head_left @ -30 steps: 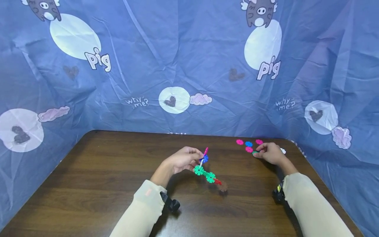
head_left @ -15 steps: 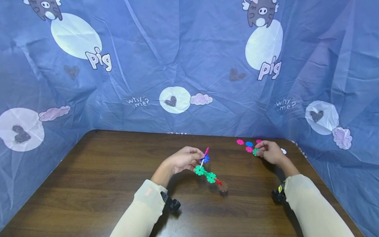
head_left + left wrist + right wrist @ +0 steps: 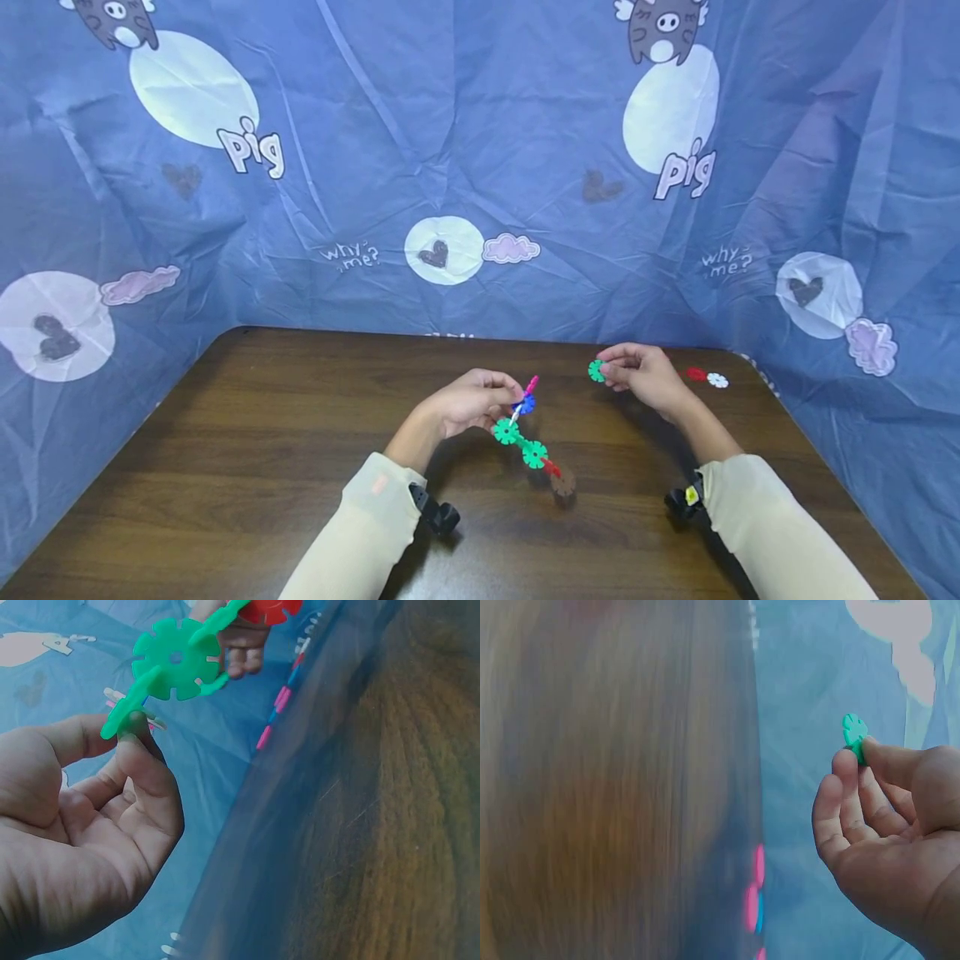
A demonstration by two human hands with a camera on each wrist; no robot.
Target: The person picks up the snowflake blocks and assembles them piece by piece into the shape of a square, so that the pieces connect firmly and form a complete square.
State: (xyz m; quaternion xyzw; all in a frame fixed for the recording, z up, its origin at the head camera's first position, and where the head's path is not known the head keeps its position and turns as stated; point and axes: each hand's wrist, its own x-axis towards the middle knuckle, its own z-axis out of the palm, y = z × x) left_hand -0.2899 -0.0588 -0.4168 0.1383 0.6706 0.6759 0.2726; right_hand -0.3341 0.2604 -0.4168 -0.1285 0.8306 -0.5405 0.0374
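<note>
My left hand (image 3: pixel 472 404) holds a chain of linked snowflake discs (image 3: pixel 535 454) above the table. Pink, blue, white, green, red and brown pieces make up this chain, the brown disc (image 3: pixel 563 483) hanging at its near end. In the left wrist view, thumb and finger pinch one of its green discs (image 3: pixel 131 705). To the right and farther back, my right hand (image 3: pixel 643 377) pinches a single loose green snowflake disc (image 3: pixel 596 371) by its edge, raised off the table. The right wrist view shows this green disc (image 3: pixel 854 731) between thumb and fingertips, its lower part covered.
A red disc (image 3: pixel 696 374) and a white disc (image 3: pixel 717 381) lie near the table's back right corner. Pink discs (image 3: pixel 751 907) and a blue one lie on the table (image 3: pixel 262 458), hidden behind my right hand in the head view. A blue printed cloth (image 3: pixel 360 167) hangs behind.
My right hand has picked up the loose green disc from among the others and carried it left. The left hand still holds the chain, almost unmoved.
</note>
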